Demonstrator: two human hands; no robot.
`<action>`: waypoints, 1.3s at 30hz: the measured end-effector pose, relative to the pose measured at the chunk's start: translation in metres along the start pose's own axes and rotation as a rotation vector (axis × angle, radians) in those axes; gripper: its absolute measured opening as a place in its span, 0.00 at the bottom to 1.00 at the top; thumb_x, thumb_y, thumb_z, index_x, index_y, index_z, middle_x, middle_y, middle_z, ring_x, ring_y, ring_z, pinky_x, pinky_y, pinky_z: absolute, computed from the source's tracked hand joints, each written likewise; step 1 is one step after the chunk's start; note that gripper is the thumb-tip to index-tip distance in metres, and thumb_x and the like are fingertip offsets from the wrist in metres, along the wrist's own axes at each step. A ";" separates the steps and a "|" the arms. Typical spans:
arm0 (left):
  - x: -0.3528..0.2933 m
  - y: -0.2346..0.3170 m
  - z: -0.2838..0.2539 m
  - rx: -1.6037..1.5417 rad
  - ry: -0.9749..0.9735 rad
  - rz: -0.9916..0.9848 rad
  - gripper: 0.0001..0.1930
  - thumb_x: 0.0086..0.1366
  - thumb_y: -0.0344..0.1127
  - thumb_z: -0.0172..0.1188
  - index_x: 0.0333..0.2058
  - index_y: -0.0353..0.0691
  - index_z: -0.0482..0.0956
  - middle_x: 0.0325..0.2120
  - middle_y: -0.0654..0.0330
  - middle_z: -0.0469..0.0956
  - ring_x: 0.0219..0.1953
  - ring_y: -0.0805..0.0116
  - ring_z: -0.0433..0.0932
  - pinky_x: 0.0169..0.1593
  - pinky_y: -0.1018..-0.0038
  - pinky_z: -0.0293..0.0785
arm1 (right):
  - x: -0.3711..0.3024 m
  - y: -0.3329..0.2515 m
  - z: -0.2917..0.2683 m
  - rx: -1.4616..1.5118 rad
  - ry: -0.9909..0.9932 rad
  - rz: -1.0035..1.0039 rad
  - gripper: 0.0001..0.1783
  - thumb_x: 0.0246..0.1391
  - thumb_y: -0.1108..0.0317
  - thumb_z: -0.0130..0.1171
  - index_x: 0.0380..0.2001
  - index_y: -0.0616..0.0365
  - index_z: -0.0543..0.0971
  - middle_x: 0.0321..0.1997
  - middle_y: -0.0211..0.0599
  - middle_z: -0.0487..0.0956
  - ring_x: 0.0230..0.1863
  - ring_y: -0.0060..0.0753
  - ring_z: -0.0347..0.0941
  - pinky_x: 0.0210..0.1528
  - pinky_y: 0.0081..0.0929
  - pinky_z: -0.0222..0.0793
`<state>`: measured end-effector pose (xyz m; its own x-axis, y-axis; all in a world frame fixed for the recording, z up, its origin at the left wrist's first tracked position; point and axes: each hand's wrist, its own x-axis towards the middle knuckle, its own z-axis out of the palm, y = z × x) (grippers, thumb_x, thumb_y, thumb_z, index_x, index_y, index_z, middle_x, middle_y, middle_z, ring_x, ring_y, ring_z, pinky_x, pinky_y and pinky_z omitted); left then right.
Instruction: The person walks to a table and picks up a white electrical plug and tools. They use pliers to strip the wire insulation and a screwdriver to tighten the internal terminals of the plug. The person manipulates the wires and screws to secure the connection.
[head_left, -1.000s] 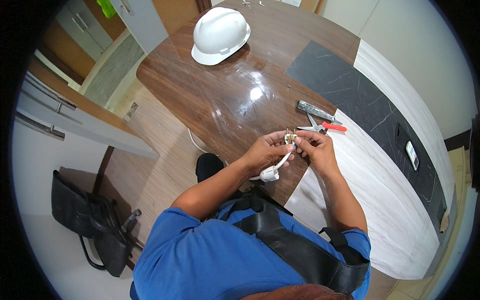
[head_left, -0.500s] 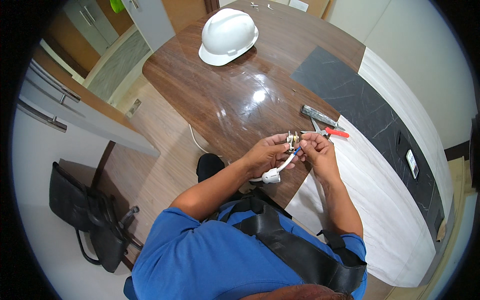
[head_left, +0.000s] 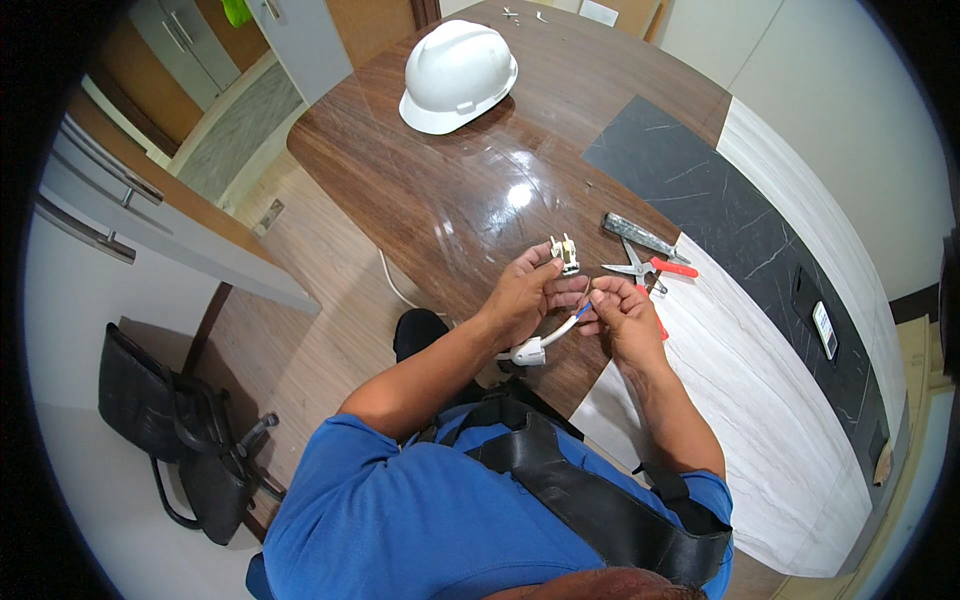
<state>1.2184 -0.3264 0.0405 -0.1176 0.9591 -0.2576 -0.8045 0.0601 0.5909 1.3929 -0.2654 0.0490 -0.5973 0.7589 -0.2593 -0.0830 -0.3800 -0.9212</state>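
Pinching a white plastic plug insert with slim metal pins, the left hand has its thumb and fingertips closed on the lower edge, so the piece stands out past them above the glossy brown wood-grain tabletop. The right hand has thumb and fingertips together on a thin blue-sheathed wire from a smooth round white cable, its fingers apart from the insert. A rounded white plastic plug shell sits on the cable, and red-handled steel scissors lie open beyond the right hand
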 end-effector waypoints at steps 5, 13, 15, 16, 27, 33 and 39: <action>0.001 0.004 -0.002 0.034 -0.022 -0.027 0.13 0.72 0.32 0.52 0.53 0.42 0.67 0.41 0.60 0.77 0.43 0.65 0.81 0.44 0.69 0.80 | 0.002 0.000 0.004 0.039 0.017 0.050 0.11 0.63 0.70 0.57 0.46 0.60 0.73 0.36 0.36 0.82 0.34 0.27 0.81 0.32 0.23 0.79; 0.008 -0.002 -0.001 0.066 -0.032 -0.029 0.12 0.72 0.32 0.51 0.52 0.42 0.67 0.40 0.61 0.77 0.41 0.66 0.81 0.44 0.68 0.78 | 0.009 0.008 -0.003 0.003 0.058 0.039 0.10 0.63 0.71 0.57 0.45 0.61 0.73 0.35 0.38 0.82 0.31 0.27 0.80 0.31 0.23 0.79; 0.011 -0.003 -0.004 0.008 -0.063 -0.007 0.12 0.72 0.32 0.52 0.52 0.42 0.68 0.39 0.61 0.77 0.40 0.65 0.80 0.46 0.66 0.78 | 0.011 0.008 -0.002 0.015 0.077 0.047 0.09 0.62 0.72 0.57 0.45 0.62 0.73 0.35 0.39 0.82 0.31 0.27 0.80 0.31 0.23 0.79; 0.012 -0.003 -0.004 -0.036 -0.088 0.015 0.12 0.71 0.32 0.52 0.52 0.42 0.68 0.39 0.61 0.76 0.40 0.65 0.80 0.47 0.64 0.78 | 0.011 0.008 -0.001 0.038 0.084 0.048 0.10 0.62 0.72 0.58 0.44 0.62 0.73 0.35 0.39 0.82 0.31 0.27 0.80 0.31 0.22 0.79; 0.011 0.009 -0.018 -0.147 -0.150 -0.142 0.12 0.72 0.34 0.51 0.52 0.47 0.69 0.44 0.61 0.78 0.57 0.55 0.73 0.61 0.47 0.66 | 0.022 0.004 -0.014 -0.005 0.077 -0.026 0.10 0.59 0.72 0.62 0.42 0.62 0.77 0.32 0.33 0.81 0.28 0.22 0.78 0.26 0.18 0.70; 0.003 0.008 -0.032 -0.204 -0.266 -0.092 0.10 0.72 0.36 0.52 0.50 0.48 0.72 0.46 0.61 0.79 0.57 0.59 0.74 0.59 0.47 0.68 | 0.021 0.000 -0.009 0.056 0.028 0.053 0.08 0.59 0.72 0.62 0.42 0.60 0.77 0.29 0.28 0.80 0.25 0.19 0.76 0.22 0.16 0.67; 0.001 0.016 -0.041 -0.200 -0.205 -0.024 0.13 0.71 0.37 0.53 0.52 0.44 0.72 0.51 0.61 0.77 0.56 0.61 0.75 0.61 0.48 0.67 | 0.023 0.000 -0.007 0.016 0.052 0.082 0.09 0.59 0.72 0.62 0.42 0.60 0.78 0.28 0.27 0.79 0.24 0.18 0.74 0.22 0.15 0.65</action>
<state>1.1817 -0.3358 0.0181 0.0064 0.9952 -0.0980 -0.9071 0.0471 0.4183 1.3849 -0.2446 0.0407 -0.5606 0.7509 -0.3491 -0.0484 -0.4506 -0.8914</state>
